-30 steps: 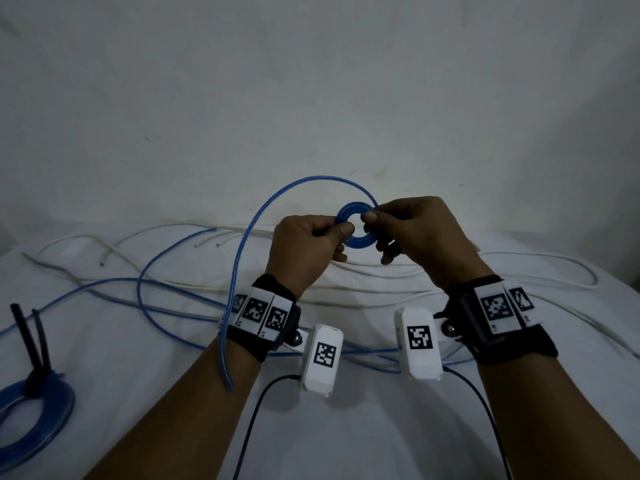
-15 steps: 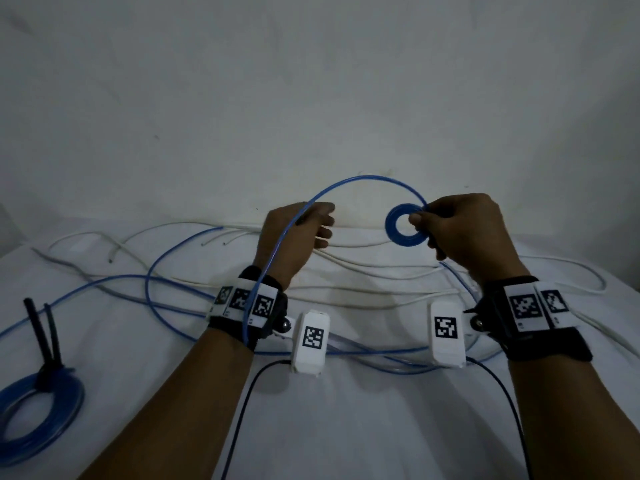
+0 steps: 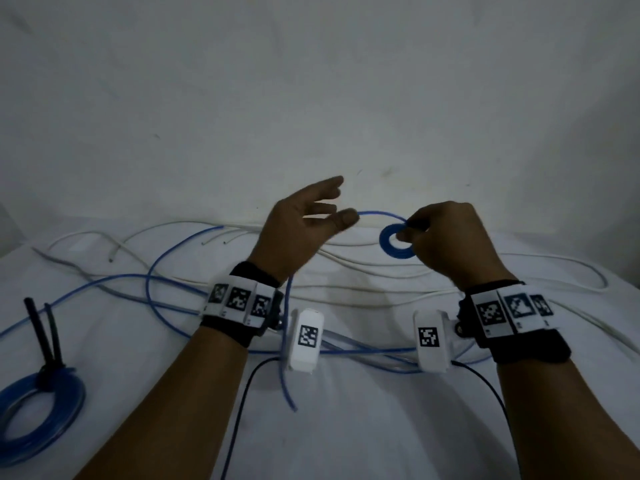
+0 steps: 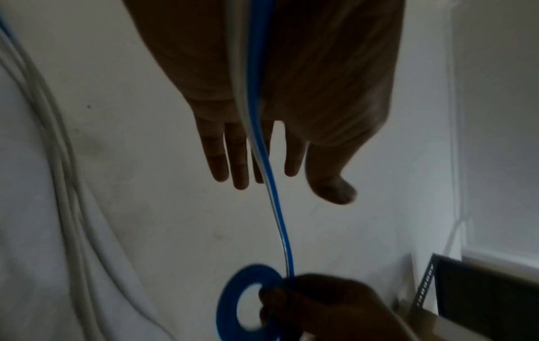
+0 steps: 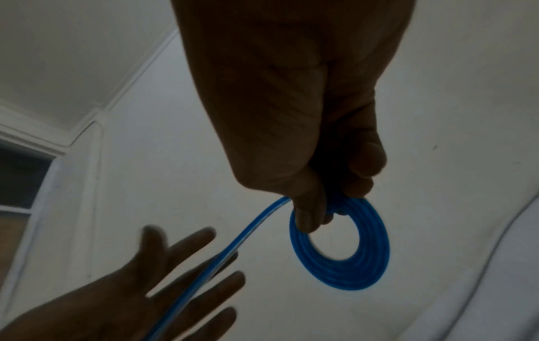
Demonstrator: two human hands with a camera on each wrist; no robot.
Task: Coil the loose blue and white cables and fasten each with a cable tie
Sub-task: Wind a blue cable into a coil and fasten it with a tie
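Pinching one blue coil (image 3: 394, 242), right hand (image 3: 450, 242); left hand (image 3: 298, 226) splayed.

Dim, even light. Plain white wall (image 3: 311, 98) behind, faintly scuffed. White cloth (image 3: 346, 427) covers the work surface. Right wrist view: white ceiling (image 5: 72, 46), cornice (image 5: 96, 115), dark window (image 5: 20, 180) at left.

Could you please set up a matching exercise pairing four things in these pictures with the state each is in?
Things:
1. left hand
2. right hand
3. small blue coil
4. large blue coil

States:
A. lying on the white surface, bound with a black cable tie
B. fingers spread, cable running across the palm
C. held in the air, one strand leading off
D. pinching a coil

Pairs: 1-B, 2-D, 3-C, 4-A
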